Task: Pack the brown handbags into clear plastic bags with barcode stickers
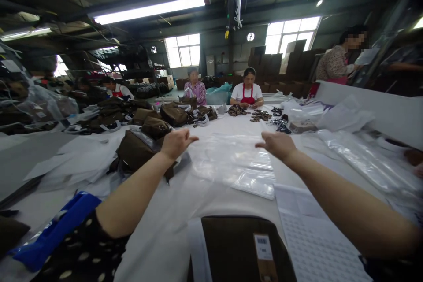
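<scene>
Nearest, bottom edge of the view: dark brown bag (236, 238) lying on the white table (152, 238), a white strip (199, 246) along its left side, a paper tag (263, 246) with a barcode label on its face. To its right, a white sheet (313, 233) with rows of small marks, partly under the right forearm. To the left, a blue packet (62, 224) beside the dotted black sleeve (86, 251).

Beyond the tagged bag, mid-table: clear plastic film (228, 154), spread between the two hands, glossy and creased at its near right part. Left hand (176, 143): fingers curled in, thumb pointing inward, closed on the film's left side. Right hand (279, 144): likewise closed on the right side. Exact grip points too faint to make out.

Left of the left hand: another brown bag (134, 150), then loose white sheets (79, 158). Right of the right hand: long clear plastic bags (360, 154).

Farther: heaped brown bags at left, a pile of small brown pieces (238, 110), a co-worker in a red apron (247, 93) seated behind it, another in a purple patterned top (198, 90); windows (293, 33) at the back wall
</scene>
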Demonstrator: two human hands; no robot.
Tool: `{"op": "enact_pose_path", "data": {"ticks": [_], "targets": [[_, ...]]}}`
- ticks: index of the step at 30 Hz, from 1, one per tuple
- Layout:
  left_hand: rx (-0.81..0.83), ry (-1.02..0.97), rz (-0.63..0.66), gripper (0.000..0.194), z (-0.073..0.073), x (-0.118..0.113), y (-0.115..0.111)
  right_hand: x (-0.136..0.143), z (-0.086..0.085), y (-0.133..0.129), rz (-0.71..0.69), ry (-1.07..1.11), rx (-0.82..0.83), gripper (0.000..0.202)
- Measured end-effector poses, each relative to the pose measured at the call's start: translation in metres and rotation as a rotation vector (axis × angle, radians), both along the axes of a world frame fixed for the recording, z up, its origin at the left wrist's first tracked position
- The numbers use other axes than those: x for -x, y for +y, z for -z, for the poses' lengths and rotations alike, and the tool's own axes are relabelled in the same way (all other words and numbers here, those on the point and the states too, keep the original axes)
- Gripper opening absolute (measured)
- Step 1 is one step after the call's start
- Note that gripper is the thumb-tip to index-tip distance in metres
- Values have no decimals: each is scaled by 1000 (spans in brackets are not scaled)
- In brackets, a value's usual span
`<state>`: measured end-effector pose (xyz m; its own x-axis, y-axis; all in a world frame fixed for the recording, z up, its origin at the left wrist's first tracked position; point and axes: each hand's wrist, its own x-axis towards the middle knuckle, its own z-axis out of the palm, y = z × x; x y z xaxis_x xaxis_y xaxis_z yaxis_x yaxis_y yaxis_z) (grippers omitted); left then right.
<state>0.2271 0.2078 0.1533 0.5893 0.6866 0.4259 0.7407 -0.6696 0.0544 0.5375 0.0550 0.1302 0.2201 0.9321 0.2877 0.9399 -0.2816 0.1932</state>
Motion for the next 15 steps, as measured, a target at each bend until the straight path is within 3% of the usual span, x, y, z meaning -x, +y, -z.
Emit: {"op": "enact_pose_path", "data": {"ticks": [2, 3, 5, 7, 9, 11, 13, 15], "targets": [[-194, -119, -4, 32, -23, 9, -10, -6, -30, -13, 64, -45, -283, 42], [-266, -181, 7, 29, -25, 16, -18, -6, -34, -24, 68, -61, -424, 44], [-248, -318, 31, 29, -8, 29, -37, 0, -15, -47, 12, -33, -547, 44], [61, -532, -44, 34, 34, 38, -54, 12, 36, -66, -72, 114, -368, 40], [460, -807, -247, 39, 88, 42, -67, 26, 102, -78, -46, 349, -111, 26], [642, -954, -425, 40, 137, 44, -75, 38, 160, -81, -7, 535, 17, 19], [725, -1055, -562, 40, 174, 48, -81, 43, 198, -79, 21, 626, 47, 21], [839, -1189, -691, 36, 194, 54, -88, 42, 213, -73, 26, 706, 32, 24]]}}
